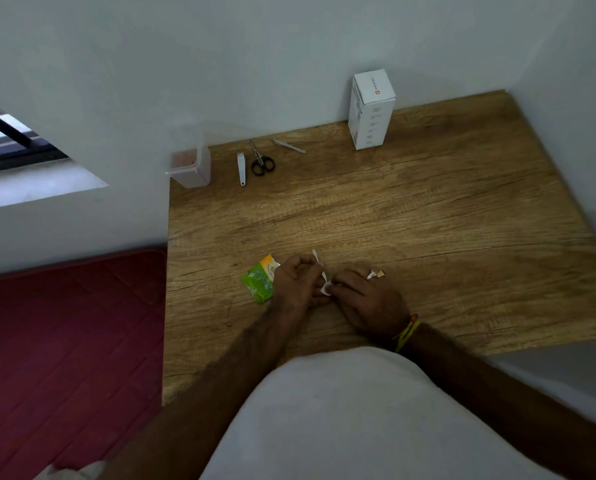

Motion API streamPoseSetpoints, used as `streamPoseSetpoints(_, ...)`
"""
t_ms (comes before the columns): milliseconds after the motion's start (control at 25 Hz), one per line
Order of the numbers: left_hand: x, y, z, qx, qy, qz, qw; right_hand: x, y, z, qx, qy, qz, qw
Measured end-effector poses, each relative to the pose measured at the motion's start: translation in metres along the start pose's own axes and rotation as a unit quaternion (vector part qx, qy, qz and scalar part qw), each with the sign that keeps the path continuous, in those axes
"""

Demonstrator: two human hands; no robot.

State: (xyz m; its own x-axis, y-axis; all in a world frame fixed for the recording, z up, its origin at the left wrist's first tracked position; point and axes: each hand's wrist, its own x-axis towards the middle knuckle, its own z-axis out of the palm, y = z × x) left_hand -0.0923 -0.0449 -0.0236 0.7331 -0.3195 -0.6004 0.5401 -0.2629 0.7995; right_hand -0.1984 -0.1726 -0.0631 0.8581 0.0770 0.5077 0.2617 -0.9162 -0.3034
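Observation:
Both my hands meet low over the wooden table (410, 216) near its front edge. My left hand (294, 285) pinches the upper end of a small white strip (319, 263), perhaps a plaster or its backing paper. My right hand (365, 299), with a ring on one finger and a yellow thread at the wrist, pinches the strip's lower white end (326, 288). A green and orange sachet (260, 280) lies flat on the table just left of my left hand, partly hidden by it.
Along the back wall lie a nail clipper (241, 168), small black-handled scissors (261, 160) and tweezers (288, 145). A clear plastic container (189, 161) stands at the back left corner, a white carton (371, 110) at the back right. A red mat (64, 341) covers the floor left.

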Motion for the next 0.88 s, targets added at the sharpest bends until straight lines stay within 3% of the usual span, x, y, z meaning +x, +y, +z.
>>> streamPoseSetpoints(600, -0.005, 0.006, 0.002, -0.064, 0.007, -0.013, 0.998, 0.003, 0.001, -0.003, 0.081, 0.024, 0.042, 0.996)
streamPoseSetpoints(760, -0.008, 0.003, -0.003, -0.108, -0.024, -0.026, 0.993, 0.008, 0.008, -0.004, 0.105, 0.107, 0.177, 0.973)
streamPoseSetpoints(880, -0.011, -0.005, -0.006, -0.096, -0.057, -0.002, 0.994, 0.031, 0.008, 0.001, 0.168, 0.146, 0.284, 0.933)
